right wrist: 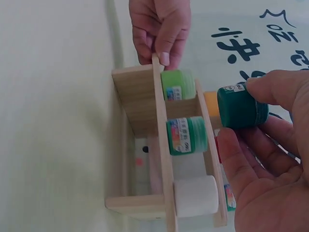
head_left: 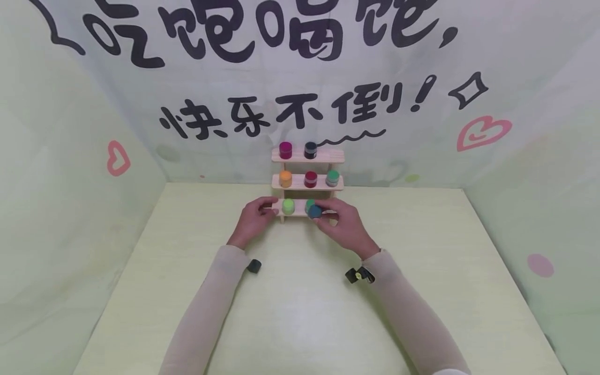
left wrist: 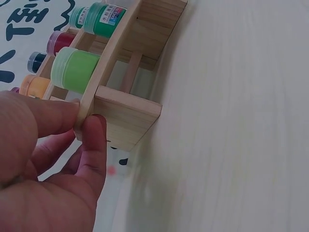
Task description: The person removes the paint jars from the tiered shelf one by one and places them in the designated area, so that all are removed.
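Observation:
A small wooden three-tier rack [head_left: 307, 182] carries paint jars. My left hand [head_left: 253, 221] pinches the left end of its lowest shelf between thumb and fingers. Close to that grip sits a light green jar [left wrist: 75, 70]. With thumb and fingertips, my right hand [head_left: 346, 224] holds a dark teal paint jar [right wrist: 242, 106], tilted on its side in the right wrist view, in front of the lowest shelf. Along that shelf stand a green jar [right wrist: 187, 135] and, at its right end, a white jar [right wrist: 196, 195], which my right hand hides in the head view.
On the middle shelf are an orange jar [head_left: 285, 179], a red jar [head_left: 311, 179] and another green jar [head_left: 333, 178]. The top shelf bears a magenta jar [head_left: 285, 150] and a black jar [head_left: 310, 150]. A printed cloth backdrop [head_left: 225, 156] rises behind the pale table [head_left: 290, 312].

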